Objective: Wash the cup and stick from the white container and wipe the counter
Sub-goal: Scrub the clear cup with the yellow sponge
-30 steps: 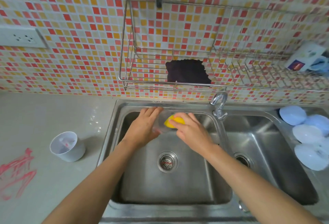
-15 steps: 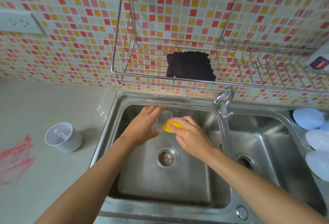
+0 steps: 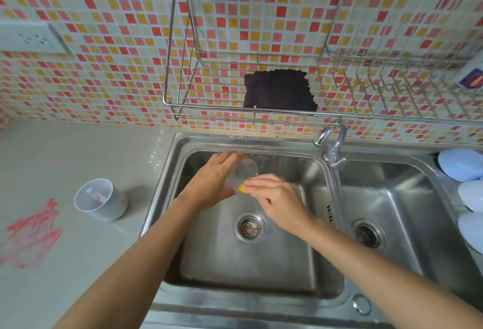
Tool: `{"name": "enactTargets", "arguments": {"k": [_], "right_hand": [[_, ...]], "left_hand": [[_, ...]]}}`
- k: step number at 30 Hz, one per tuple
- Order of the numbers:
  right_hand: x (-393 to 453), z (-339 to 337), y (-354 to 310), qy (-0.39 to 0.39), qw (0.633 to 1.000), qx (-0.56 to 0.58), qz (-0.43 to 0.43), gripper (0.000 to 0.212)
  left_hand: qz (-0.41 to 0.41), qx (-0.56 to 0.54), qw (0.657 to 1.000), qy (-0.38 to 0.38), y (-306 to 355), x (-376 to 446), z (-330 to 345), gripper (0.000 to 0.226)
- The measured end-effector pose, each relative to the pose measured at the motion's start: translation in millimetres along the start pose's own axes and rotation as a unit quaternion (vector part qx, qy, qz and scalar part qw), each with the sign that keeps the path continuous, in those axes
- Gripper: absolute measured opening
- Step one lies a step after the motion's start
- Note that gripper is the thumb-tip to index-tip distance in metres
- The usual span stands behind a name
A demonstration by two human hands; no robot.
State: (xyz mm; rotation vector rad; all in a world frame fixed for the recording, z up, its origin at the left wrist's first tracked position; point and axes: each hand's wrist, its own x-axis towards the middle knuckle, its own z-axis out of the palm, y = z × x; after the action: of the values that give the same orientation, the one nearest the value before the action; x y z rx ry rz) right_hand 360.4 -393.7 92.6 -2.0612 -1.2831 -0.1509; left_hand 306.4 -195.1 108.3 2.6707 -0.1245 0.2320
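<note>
Head view, taken from left to right, began with red smears on the grey counter. Just right of them stood the white container, upright, with a stick lying inside it, pale with a reddish end. Beside that came the left basin of the steel sink, its drain near the middle. Above the basin the left hand was wrapped around a clear cup, gripping it from the left side with the cup tipped over the back of the basin. The right hand met it from the right, fingers pinched on a yellow sponge pressed against the cup; most of the sponge was hidden, so it may have been partly inside the cup. On the wall behind hung a wire rack holding a dark cloth. The faucet stood between the basins, and pale blue lids or dishes lay at the far right edge.
</note>
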Motion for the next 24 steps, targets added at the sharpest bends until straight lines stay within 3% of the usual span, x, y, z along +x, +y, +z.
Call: {"name": "enactTargets", "arguments": {"k": [2, 7, 12, 17, 21, 24], "right_hand": [[-2.1, 2.1, -6.3, 0.004, 0.997, 0.069, 0.03, 0.029], [14.1, -17.4, 18.5, 0.0, 0.998, -0.062, -0.018, 0.026], [-1.1, -7.5, -5.7, -0.048, 0.998, 0.044, -0.007, 0.028], [5.1, -15.0, 12.8, -0.012, 0.998, -0.046, -0.03, 0.026], [-0.2, -7.2, 0.0, -0.036, 0.999, 0.032, -0.007, 0.026], [5.3, -12.9, 14.1, -0.012, 1.0, -0.016, 0.0, 0.026]], "left_hand": [[-0.002, -0.004, 1.0, 0.002, 0.6, -1.9, -2.3, 0.081], [-0.004, -0.001, 1.0, 0.0, 5.5, -6.3, -6.4, 0.082], [-0.026, -0.001, 1.0, -0.015, -2.0, -15.8, -4.7, 0.082], [-0.027, 0.0, 0.999, -0.028, 3.0, -11.9, -3.5, 0.084], [-0.035, -0.005, 0.999, -0.036, 3.2, -8.4, -6.3, 0.085], [-0.04, -0.019, 0.999, -0.021, 4.5, -8.8, -4.2, 0.086]]}}
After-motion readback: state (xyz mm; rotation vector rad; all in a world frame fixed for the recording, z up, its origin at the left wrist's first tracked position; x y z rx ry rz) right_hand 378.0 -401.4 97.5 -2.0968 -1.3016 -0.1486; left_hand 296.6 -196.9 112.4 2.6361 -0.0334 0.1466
